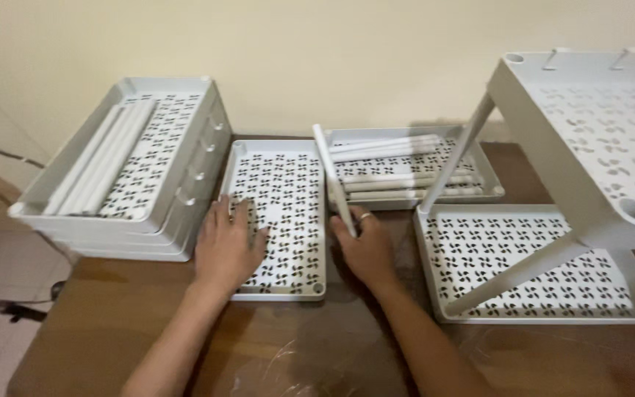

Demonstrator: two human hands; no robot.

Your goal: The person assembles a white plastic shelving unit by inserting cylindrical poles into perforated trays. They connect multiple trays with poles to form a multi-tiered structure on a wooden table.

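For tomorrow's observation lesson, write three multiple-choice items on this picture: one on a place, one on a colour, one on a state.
1. Where does the left hand rest?
A. on the flat perforated tray lying on the wooden table
B. on the stack of trays at the far left
C. on the partly built rack at the right

2. What colour are the trays?
A. black
B. white
C. red

3. How does the right hand stand?
A. lying open and empty on the table
B. gripping a white pole held tilted
C. raised in the air away from everything

Answers: 1 A, the palm lies flat on that tray's near left part. 2 B, every tray is white with dark cut-out patterns. 3 B, the fingers close around the pole's lower end.
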